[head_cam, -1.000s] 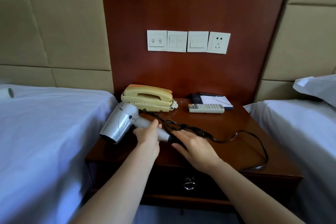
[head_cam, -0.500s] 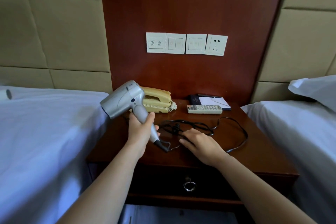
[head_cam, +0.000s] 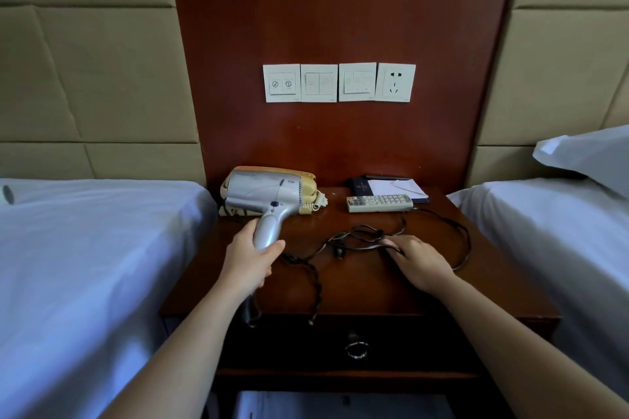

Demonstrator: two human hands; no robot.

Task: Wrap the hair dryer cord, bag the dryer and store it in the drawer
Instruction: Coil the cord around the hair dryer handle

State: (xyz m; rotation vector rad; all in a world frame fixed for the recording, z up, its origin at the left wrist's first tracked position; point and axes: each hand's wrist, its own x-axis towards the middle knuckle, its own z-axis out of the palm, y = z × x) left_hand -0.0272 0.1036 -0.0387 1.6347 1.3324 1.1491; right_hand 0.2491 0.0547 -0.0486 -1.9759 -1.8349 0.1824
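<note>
My left hand grips the handle of the silver hair dryer and holds it upright above the left part of the wooden nightstand. The dryer's black cord lies in loose tangled loops across the nightstand top and hangs down from the handle over the front edge. My right hand rests on the cord at the middle right, fingers curled over a strand. The drawer below, with its metal ring pull, is shut. No bag is in view.
A yellow telephone sits behind the dryer. A white remote and a notepad lie at the back right. Beds with white sheets flank the nightstand, left and right. Wall switches and a socket are above.
My left hand has lifted the dryer off the nightstand and turned it upright in front of the telephone. The cord has been drawn in closer, with my right hand staying on it.
</note>
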